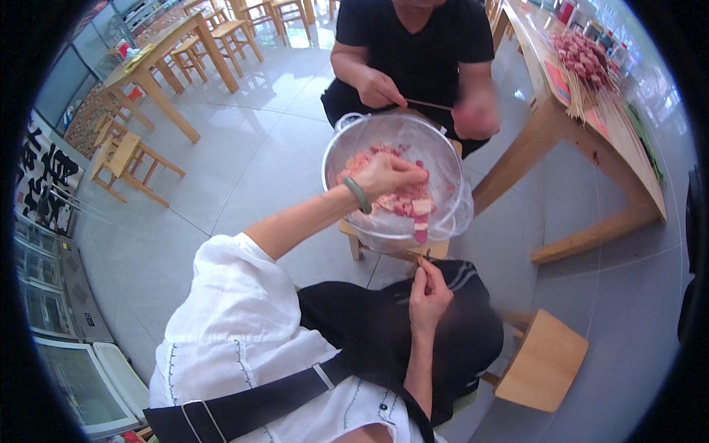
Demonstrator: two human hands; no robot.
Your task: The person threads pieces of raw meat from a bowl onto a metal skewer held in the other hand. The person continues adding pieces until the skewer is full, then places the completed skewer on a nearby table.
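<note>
A large metal bowl point(327, 166) lined with clear plastic holds cut raw meat point(354, 163) in pink and pale pieces. Over it, my left hand point(388, 174), with a green bangle at the wrist, pinches a piece of meat near the upper end of a skewer. Red and pale chunks are threaded on this meat skewer point(421, 224), which slants across the bowl's near rim. Below the rim, my right hand point(431, 290) grips the skewer's bare lower end between thumb and fingers. The skewer's tip is hidden by my left fingers.
The bowl rests on a wooden stool point(350, 235). Opposite sits a person in black point(412, 55) holding a thin stick point(429, 103). On the wooden table point(631, 160) at right lie a heap of meat skewers point(584, 58) and bare sticks point(574, 102). Another stool point(543, 362) stands at my right.
</note>
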